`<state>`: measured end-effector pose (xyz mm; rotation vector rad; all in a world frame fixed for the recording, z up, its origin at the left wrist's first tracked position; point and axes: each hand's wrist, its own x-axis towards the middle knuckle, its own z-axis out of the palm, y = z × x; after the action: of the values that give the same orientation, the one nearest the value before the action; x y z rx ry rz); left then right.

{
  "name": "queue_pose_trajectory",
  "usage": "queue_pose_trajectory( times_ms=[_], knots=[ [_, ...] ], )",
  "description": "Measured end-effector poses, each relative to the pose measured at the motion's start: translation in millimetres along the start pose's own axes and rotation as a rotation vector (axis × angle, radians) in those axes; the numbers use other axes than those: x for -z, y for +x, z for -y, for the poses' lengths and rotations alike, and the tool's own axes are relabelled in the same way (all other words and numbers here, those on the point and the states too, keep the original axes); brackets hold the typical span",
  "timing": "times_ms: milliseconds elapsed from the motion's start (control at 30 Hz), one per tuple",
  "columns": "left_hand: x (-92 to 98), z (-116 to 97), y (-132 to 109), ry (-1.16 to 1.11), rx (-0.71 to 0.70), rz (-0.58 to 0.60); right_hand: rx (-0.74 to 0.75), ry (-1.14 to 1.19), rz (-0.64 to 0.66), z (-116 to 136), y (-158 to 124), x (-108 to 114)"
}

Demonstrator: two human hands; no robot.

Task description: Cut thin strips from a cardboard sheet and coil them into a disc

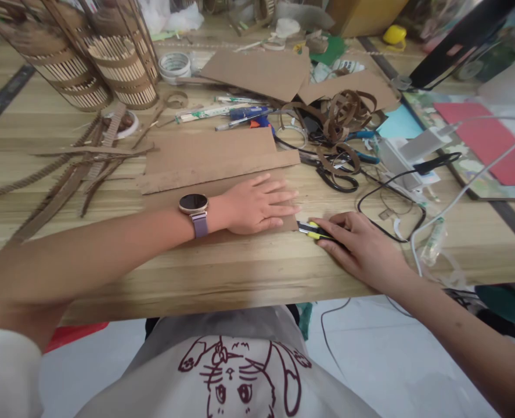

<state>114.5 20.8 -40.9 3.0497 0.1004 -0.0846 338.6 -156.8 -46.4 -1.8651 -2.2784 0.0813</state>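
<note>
My left hand (259, 204) lies flat with fingers stretched out on a brown cardboard sheet (213, 159) on the wooden table (240, 273); a round watch (193, 204) is on that wrist. My right hand (359, 247) is closed around a yellow and black utility knife (310, 230), whose tip sits at the right edge of the cardboard, just below the left fingertips.
Cardboard strips (69, 174) lie at the left, woven stick baskets (118, 64) at the back left. More cardboard sheets (261, 72), pens, tape rolls (174, 64), scissors (338, 177), curled strips, cables (414, 174) and a white adapter (422, 145) crowd the back and right.
</note>
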Motion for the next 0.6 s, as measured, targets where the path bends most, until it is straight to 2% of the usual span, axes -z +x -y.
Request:
queue_pose_trajectory(
  times_ms=[267,600],
  knots=[
    [-2.5,5,6,-0.004,0.016,-0.027,-0.052,-0.042,-0.061,8,-7,-3],
    [-4.5,5,6,-0.013,0.018,-0.044,-0.137,-0.079,-0.097,33,-13,-8]
  ],
)
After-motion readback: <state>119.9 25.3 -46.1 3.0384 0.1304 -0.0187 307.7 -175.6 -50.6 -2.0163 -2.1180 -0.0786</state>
